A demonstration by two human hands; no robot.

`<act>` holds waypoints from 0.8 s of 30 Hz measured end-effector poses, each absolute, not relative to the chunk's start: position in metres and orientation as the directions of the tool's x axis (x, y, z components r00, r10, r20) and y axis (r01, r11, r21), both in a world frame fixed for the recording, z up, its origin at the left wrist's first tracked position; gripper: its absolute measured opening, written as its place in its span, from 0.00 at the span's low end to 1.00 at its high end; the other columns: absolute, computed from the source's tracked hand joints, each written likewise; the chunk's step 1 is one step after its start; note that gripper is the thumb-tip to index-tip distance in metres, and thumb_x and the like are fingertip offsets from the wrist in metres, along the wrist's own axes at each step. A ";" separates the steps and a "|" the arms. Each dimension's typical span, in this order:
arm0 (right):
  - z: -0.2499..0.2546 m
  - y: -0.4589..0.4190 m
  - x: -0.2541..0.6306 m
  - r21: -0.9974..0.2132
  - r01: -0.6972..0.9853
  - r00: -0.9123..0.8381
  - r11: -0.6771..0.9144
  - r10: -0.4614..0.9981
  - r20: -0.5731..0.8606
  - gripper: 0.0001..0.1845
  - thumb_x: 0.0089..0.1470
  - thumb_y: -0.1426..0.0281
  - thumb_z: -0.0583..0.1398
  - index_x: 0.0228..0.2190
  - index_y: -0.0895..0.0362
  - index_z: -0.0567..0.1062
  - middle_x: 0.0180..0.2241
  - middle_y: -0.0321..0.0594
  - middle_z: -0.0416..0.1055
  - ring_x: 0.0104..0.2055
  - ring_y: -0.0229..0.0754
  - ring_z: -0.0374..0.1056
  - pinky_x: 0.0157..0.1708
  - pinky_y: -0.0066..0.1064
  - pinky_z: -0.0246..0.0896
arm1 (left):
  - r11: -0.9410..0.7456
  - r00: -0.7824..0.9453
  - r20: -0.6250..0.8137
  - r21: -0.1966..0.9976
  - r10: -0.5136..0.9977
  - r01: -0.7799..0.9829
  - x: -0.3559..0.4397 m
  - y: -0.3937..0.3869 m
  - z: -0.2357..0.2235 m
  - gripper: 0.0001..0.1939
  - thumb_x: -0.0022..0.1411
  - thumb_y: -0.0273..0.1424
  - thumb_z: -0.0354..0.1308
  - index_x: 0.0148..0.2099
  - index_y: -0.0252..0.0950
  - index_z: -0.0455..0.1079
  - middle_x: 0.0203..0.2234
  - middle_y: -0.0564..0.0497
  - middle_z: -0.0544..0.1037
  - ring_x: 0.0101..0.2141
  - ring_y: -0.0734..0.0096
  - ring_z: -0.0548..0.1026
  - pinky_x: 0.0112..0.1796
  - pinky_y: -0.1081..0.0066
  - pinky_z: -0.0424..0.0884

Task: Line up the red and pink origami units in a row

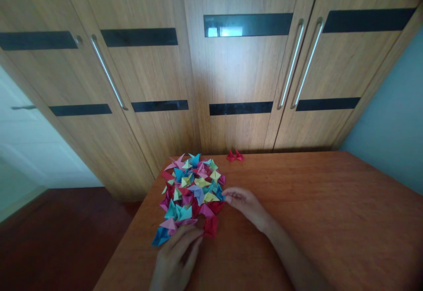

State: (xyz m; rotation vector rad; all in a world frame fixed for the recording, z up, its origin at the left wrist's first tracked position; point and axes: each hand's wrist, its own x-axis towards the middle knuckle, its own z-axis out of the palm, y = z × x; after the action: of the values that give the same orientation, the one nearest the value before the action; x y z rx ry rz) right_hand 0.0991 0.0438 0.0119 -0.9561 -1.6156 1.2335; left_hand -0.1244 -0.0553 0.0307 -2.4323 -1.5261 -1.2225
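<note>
A heap of small folded paper pieces (pixel 191 189) in pink, blue, yellow, green and red lies on the left part of a wooden table (pixel 313 220). My left hand (pixel 176 258) rests flat at the heap's near edge, fingers stretched out and touching a red piece (pixel 210 226). My right hand (pixel 244 204) lies at the heap's right side, its fingertips pinched together against the pieces; I cannot make out what they hold. Two red folded pieces (pixel 235 155) sit apart at the table's far edge.
Tall wooden wardrobe doors (pixel 238 75) with long metal handles stand right behind the table. A pale blue wall (pixel 396 128) is on the right. Dark red floor (pixel 59 233) and a white door lie to the left.
</note>
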 end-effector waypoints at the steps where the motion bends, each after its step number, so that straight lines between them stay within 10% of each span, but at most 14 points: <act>1: 0.016 0.041 0.098 -0.983 -0.004 -0.369 0.184 0.913 0.172 0.17 0.51 0.57 0.59 0.38 0.55 0.75 0.37 0.39 0.73 0.40 0.40 0.68 0.40 0.30 0.61 | -0.529 0.225 0.611 0.377 0.759 0.760 -0.121 -0.053 0.035 0.09 0.62 0.31 0.51 0.40 0.44 0.73 0.35 0.50 0.78 0.36 0.69 0.77 0.38 0.73 0.75; 19: 0.014 0.052 0.113 -0.922 -0.388 -0.255 0.002 0.961 0.109 0.13 0.48 0.59 0.63 0.29 0.56 0.73 0.27 0.34 0.68 0.29 0.35 0.62 0.33 0.27 0.57 | -0.592 0.386 0.450 0.590 0.805 0.549 -0.078 0.005 0.068 0.09 0.61 0.25 0.54 0.41 0.42 0.73 0.34 0.54 0.77 0.35 0.74 0.75 0.37 0.76 0.70; 24: -0.002 0.072 0.123 -0.978 -0.167 0.024 0.128 0.992 0.126 0.13 0.51 0.60 0.58 0.28 0.56 0.74 0.26 0.36 0.69 0.28 0.36 0.63 0.29 0.27 0.57 | -0.641 0.432 0.476 0.507 0.766 0.577 -0.051 0.059 0.085 0.06 0.59 0.26 0.56 0.39 0.39 0.74 0.31 0.54 0.78 0.31 0.74 0.74 0.35 0.75 0.68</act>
State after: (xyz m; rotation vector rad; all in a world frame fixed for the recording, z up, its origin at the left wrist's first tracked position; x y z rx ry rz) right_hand 0.1231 0.0718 -0.0016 -0.9991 -1.1327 1.1811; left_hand -0.0514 0.0585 0.0849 -2.8772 -1.3837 -1.2048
